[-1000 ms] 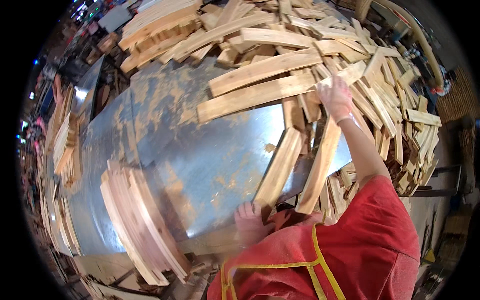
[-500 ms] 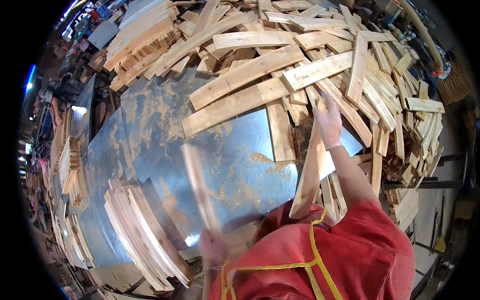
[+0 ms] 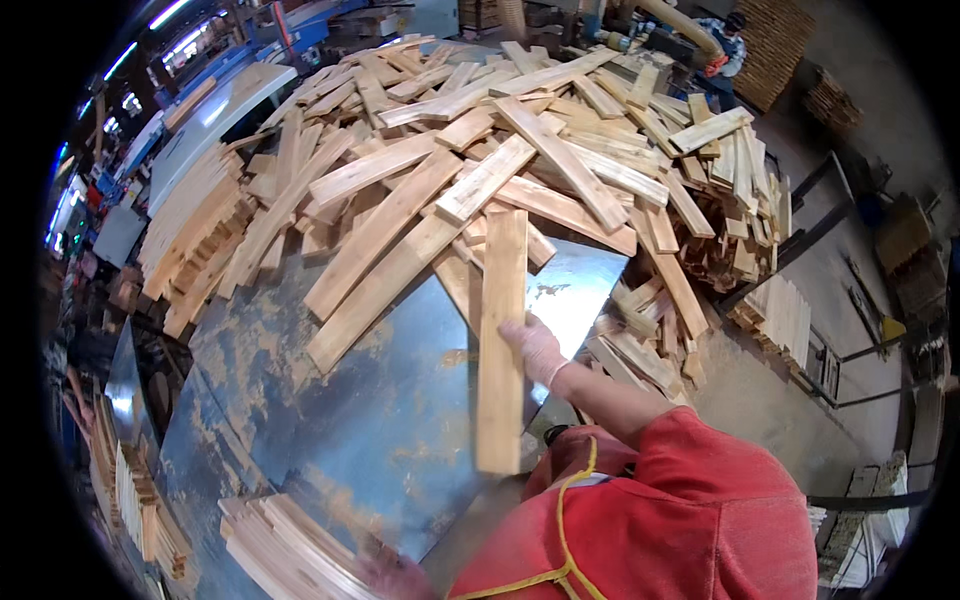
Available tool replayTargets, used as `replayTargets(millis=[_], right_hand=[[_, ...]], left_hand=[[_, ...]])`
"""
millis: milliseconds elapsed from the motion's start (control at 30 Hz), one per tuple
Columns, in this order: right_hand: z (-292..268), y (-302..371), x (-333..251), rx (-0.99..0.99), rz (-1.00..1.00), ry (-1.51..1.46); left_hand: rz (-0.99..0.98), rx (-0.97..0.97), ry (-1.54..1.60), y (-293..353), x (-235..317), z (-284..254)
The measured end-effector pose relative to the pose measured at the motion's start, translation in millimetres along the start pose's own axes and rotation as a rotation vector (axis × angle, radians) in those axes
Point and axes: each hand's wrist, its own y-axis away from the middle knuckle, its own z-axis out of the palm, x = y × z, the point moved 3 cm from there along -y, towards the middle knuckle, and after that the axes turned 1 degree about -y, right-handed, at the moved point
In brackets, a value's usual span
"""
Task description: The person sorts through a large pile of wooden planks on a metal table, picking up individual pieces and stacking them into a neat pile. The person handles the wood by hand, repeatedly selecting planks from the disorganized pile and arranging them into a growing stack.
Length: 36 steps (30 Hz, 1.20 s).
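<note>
A dusty metal table [image 3: 310,420] spreads through this workshop, with a row of boards [image 3: 285,550] toward seven o'clock; just beside it, the left hand [image 3: 393,573] is blurred, and I can't tell whether it's closed. Further right, a single pale board [image 3: 502,400] runs lengthwise from twelve to six, at nine o'clock from the right hand [image 3: 538,350], the nearer one, clamped on its edge around mid-length

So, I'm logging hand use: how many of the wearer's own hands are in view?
2. The right hand grips a long board at its right edge; the left hand, blurred and partly cut off, is by the stacked boards at the lower edge.
</note>
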Motion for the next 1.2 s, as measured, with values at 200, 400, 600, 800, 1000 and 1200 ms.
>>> replayTargets(millis=[200, 400, 600, 800, 1000, 1200], right_hand=[[47.1, 14.1, 3.0, -0.48, -0.024, 0.495], [-88.8, -177.3, -153.0, 0.065, -0.446, 0.877], [-143.7, -276.0, -228.8, 0.271, -0.212, 1.449], [-150.9, -312.8, -201.7, 0.025, -0.176, 1.243], [-82.0, -202.5, -175.8, -0.602, -0.146, 1.102], [3.4, -76.6, -55.1, -0.934, 0.173, 0.709]], left_hand=[[-0.323, -0.417, 0.608, -62.0, 82.6, 23.7], [-0.243, -0.383, 0.292, -118.4, 96.7, 51.2], [-0.474, -0.565, 0.284, -137.4, 92.2, 91.9], [-0.866, -0.688, 1.46, -140.3, 179.9, 26.3], [-0.811, -0.636, 1.805, -81.0, 217.0, 26.0], [-1.256, -0.66, 2.086, -134.2, 236.5, 19.4]])
